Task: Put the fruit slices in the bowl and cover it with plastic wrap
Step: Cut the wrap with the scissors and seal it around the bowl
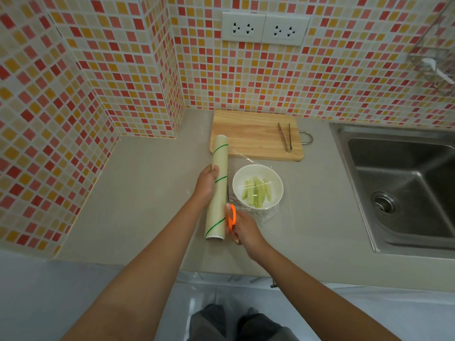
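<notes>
A white bowl [272,178] stands on the grey counter with several pale green fruit slices [257,191] inside. A sheet of clear plastic wrap [264,214] lies stretched over the bowl and runs left to the roll. The plastic wrap roll [218,205], pale with green stripes, lies lengthwise just left of the bowl. My left hand [206,183] grips the roll near its middle. My right hand [245,231] holds orange-handled scissors [231,216], their blades pointing away along the gap between roll and bowl.
A wooden cutting board [251,139] lies behind the bowl with metal tongs [285,136] on its right part. A steel sink [403,183] is set into the counter on the right. Tiled walls close the back and left; the counter's front edge is near my body.
</notes>
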`<state>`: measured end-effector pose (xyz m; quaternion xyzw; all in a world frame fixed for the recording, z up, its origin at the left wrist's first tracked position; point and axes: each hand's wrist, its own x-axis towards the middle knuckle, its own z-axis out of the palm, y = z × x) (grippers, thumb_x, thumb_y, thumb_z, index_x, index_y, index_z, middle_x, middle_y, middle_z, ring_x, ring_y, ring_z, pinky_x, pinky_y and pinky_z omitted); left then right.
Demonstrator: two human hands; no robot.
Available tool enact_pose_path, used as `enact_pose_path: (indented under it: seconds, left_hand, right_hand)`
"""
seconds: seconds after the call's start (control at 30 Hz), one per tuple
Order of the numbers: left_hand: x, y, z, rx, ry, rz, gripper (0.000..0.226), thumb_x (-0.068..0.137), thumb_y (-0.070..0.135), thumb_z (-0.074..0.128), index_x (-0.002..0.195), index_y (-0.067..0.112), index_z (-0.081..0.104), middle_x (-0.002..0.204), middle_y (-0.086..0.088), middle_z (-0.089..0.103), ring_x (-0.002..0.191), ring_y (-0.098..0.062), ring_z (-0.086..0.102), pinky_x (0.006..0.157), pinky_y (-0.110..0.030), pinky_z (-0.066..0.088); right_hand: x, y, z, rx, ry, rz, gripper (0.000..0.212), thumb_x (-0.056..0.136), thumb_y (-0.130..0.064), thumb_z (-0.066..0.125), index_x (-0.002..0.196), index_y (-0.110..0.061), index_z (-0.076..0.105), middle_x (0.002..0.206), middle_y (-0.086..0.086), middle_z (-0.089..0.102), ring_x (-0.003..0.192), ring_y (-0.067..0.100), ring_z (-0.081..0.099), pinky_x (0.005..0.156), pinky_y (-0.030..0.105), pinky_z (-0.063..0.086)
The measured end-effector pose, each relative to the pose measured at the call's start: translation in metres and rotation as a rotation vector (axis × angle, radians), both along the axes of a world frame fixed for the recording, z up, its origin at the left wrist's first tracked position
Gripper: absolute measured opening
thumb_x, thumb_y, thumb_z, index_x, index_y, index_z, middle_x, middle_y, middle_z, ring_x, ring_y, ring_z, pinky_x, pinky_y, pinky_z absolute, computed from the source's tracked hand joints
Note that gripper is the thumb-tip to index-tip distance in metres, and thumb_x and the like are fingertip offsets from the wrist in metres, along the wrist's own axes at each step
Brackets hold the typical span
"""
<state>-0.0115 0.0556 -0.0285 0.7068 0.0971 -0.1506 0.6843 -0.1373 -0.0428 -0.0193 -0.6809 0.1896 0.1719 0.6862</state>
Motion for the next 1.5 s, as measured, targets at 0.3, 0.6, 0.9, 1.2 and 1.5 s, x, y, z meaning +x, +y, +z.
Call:
enact_pose_path:
  seconds: [0.3, 0.6, 0.9, 1.2, 1.5]
  left_hand:
    - [-0.001, 0.000, 0.003, -0.011, 0.006, -0.001, 0.021, 0.101, 0.021, 0.038, 0.091, 0.008, 0.052, 0.078, -0.014, 0.052, 0.065, -0.023, 0.049, 0.072, -0.038, 0.041]
    - [-0.001, -0.001, 0.003, -0.029, 0.013, -0.011, 0.027, 0.101, 0.021, 0.037, 0.084, 0.015, 0.057, 0.080, -0.009, 0.058, 0.071, -0.024, 0.053, 0.078, -0.038, 0.042]
    - [-0.002, -0.001, 0.009, -0.056, 0.048, -0.028, 0.026, 0.101, 0.024, 0.036, 0.098, 0.009, 0.057, 0.088, -0.021, 0.058, 0.079, -0.030, 0.056, 0.079, -0.046, 0.045]
    - [-0.001, 0.000, 0.011, -0.050, 0.032, -0.029, 0.031, 0.102, 0.023, 0.035, 0.106, 0.002, 0.057, 0.090, -0.023, 0.060, 0.072, -0.030, 0.057, 0.076, -0.042, 0.046]
    - [-0.004, 0.000, 0.011, -0.054, 0.007, -0.058, 0.029, 0.102, 0.023, 0.035, 0.105, 0.004, 0.057, 0.075, -0.019, 0.060, 0.065, -0.028, 0.055, 0.068, -0.036, 0.045]
  right_hand:
    - [0.016, -0.001, 0.001, -0.006, 0.006, -0.003, 0.045, 0.094, -0.050, 0.046, 0.062, -0.018, 0.048, 0.060, 0.008, 0.051, 0.032, 0.007, 0.036, 0.038, 0.018, 0.024]
    - [0.037, -0.006, 0.004, -0.054, 0.074, -0.031, 0.057, 0.091, -0.054, 0.047, 0.053, -0.012, 0.049, 0.063, 0.014, 0.049, 0.032, 0.013, 0.033, 0.041, 0.019, 0.023]
    - [0.056, -0.008, 0.010, -0.042, 0.094, -0.068, 0.054, 0.093, -0.051, 0.048, 0.057, -0.011, 0.047, 0.051, 0.004, 0.051, 0.026, 0.009, 0.031, 0.036, 0.013, 0.021]
    - [0.076, -0.013, 0.026, -0.075, 0.110, -0.039, 0.058, 0.090, -0.058, 0.047, 0.057, -0.011, 0.048, 0.057, 0.004, 0.052, 0.039, 0.014, 0.031, 0.036, 0.019, 0.023]
    - [0.101, -0.020, 0.026, -0.084, 0.093, -0.032, 0.060, 0.089, -0.063, 0.043, 0.055, -0.014, 0.049, 0.054, 0.001, 0.052, 0.038, 0.012, 0.034, 0.034, 0.016, 0.023]
